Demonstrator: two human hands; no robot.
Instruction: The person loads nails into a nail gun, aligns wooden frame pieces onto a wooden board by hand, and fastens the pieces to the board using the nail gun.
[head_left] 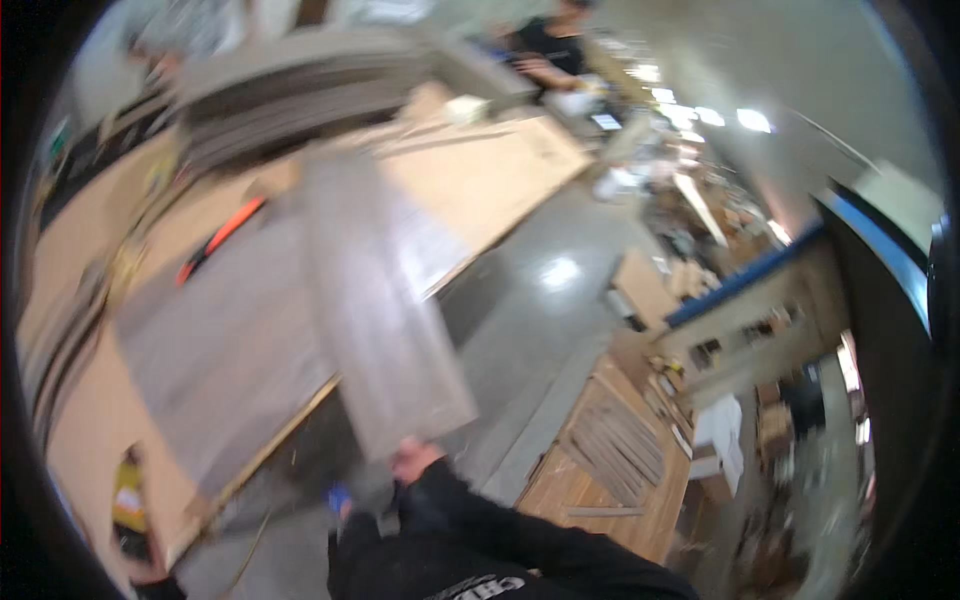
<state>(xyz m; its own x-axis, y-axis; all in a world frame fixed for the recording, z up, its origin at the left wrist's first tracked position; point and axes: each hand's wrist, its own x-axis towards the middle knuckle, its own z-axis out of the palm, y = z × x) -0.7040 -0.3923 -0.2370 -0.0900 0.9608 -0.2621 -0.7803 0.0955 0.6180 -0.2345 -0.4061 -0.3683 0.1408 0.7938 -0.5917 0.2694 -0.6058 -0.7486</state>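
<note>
At eight o'clock, one yellow-and-black tool [128,495] sits in the curled left hand [148,570]; past nine, one orange-and-black tool [222,238]; spanning eleven to seven, one long, sheeny grey-brown plank [385,310], near end gripped by the right hand [415,460].

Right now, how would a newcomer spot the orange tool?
Start with the big pale table filling the left of the view, then the grey sheet on it. Along that sheet's upper-left edge, left of the long board, lies the slim orange-and-black tool; its bright orange stands out from the dull surfaces around it.
</note>
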